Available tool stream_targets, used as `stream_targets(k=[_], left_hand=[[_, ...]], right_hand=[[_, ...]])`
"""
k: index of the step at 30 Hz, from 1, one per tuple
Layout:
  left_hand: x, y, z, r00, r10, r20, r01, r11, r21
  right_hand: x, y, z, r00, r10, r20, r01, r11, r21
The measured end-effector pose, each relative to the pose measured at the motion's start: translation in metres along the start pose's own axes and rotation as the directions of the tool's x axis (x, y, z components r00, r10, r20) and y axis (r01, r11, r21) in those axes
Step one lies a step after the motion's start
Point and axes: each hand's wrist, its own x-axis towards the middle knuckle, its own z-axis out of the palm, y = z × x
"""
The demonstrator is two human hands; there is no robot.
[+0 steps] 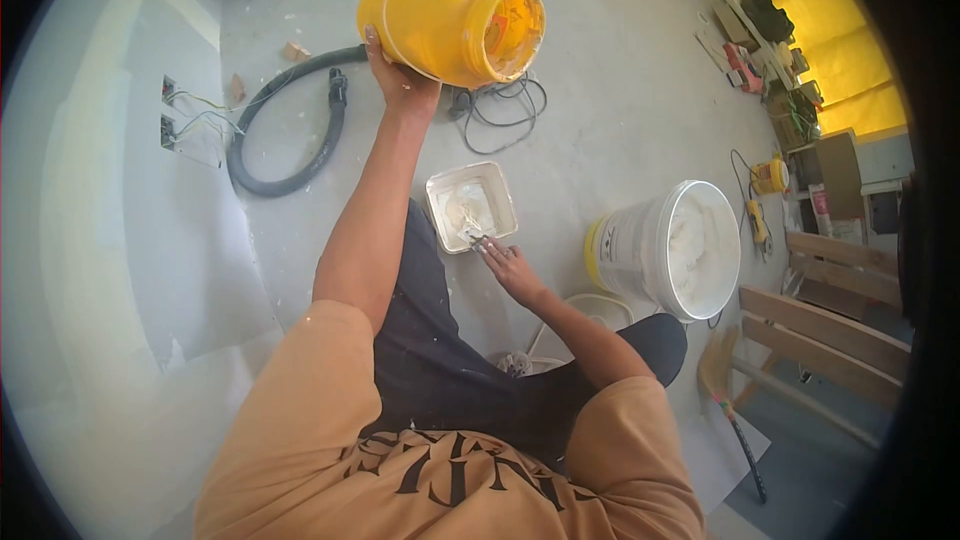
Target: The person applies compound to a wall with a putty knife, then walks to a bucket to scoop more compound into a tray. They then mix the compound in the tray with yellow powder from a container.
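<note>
High in front of me, my left hand [402, 82] is closed under a big yellow plastic tub [425, 18]. The tub lies tipped on its side, its mouth facing right, with orange-yellow smears inside the neck. Below it on the floor stands a small square white container [505, 198] with creamy white compound [463, 206] inside. My right hand [510, 270] is at the container's near rim, fingers pinched on a putty knife [472, 234] whose end reaches into the compound. Most of the knife's handle is hidden by my fingers.
A large white bucket [622, 248] of white compound stands at my right. A grey hose [262, 180] and a black cable [485, 147] lie ahead. The wall with open socket boxes [170, 130] is left. A broom [735, 410] and wooden slats [825, 325] are right.
</note>
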Motion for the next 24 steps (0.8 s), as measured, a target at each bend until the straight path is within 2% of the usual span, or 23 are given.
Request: stream_targets(k=[2,6,8,10,15,18,20,21,23,24], left_hand=[[0.001,0.0,-0.002,1.0,-0.005,0.011,0.005,1.0,0.004],[0.006,-0.001,-0.008,1.0,-0.003,-0.007,0.003,0.999,-0.032],[0.01,-0.001,-0.012,1.0,-0.006,-0.014,0.006,0.998,-0.058],[0.012,0.0,-0.011,1.0,-0.017,-0.02,0.015,0.996,-0.085],[0.012,0.003,-0.012,0.999,0.027,0.027,-0.027,1.0,0.013],[0.013,0.006,-0.013,1.0,-0.028,-0.002,0.028,0.999,-0.039],[0.009,0.008,-0.012,1.0,-0.023,-0.005,0.023,1.0,-0.006],[0.008,0.008,-0.013,1.0,-0.014,-0.011,0.014,1.0,0.023],[0.013,0.011,-0.023,0.999,-0.039,-0.004,0.039,0.999,-0.013],[0.015,0.011,-0.028,0.998,-0.063,0.009,0.063,0.997,-0.048]], right_hand=[[-0.008,0.004,-0.009,0.997,-0.065,0.047,0.065,0.998,-0.011],[-0.022,0.01,-0.022,0.992,-0.076,0.104,0.079,0.997,-0.027],[-0.029,0.014,-0.023,0.994,-0.066,0.086,0.06,0.995,0.074],[-0.029,0.019,-0.034,0.991,-0.072,0.115,0.065,0.996,0.062],[-0.022,0.035,-0.056,0.987,-0.1,0.126,0.089,0.991,0.096],[-0.013,0.044,-0.052,0.995,-0.08,0.062,0.067,0.979,0.191],[-0.004,0.053,-0.047,1.0,0.005,0.015,-0.01,0.946,0.323],[0.001,0.058,-0.049,1.0,0.01,0.016,-0.015,0.946,0.325],[0.018,0.069,-0.064,0.997,0.077,-0.003,-0.068,0.885,0.461],[0.03,0.077,-0.072,0.999,0.036,0.003,-0.032,0.85,0.526]])
